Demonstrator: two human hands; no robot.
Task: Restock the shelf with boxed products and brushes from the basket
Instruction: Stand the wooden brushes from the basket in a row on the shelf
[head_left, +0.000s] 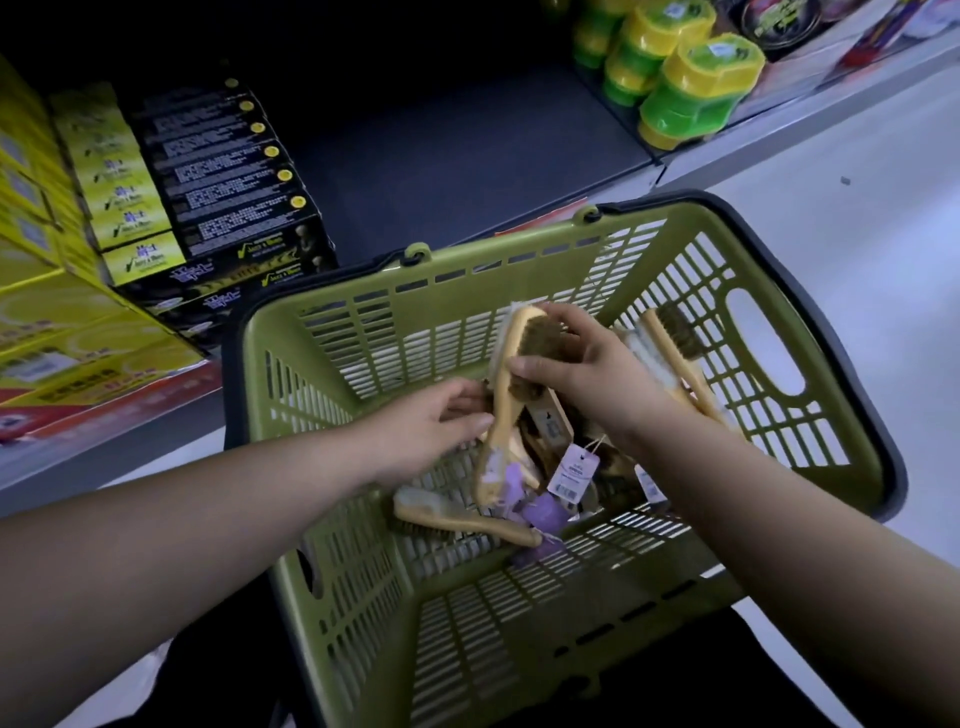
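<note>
An olive green basket (519, 649) stands in front of the shelf and holds several wooden brushes with purple tags. My right hand (582, 364) grips the bristle head of one wooden brush (506, 400) lifted above the pile. My left hand (441, 421) holds the same brush lower down, near its handle. Another brush (670, 343) leans against the basket's right wall. One more brush (457, 519) lies flat on the basket floor. The dark shelf board (441, 156) behind the basket is bare in the middle.
Black and yellow boxes (218, 182) are stacked on the shelf at left, beside yellow boxes (47, 291) further left. Green and yellow tubs (691, 88) stand on the shelf at right. White floor (857, 234) lies right of the basket.
</note>
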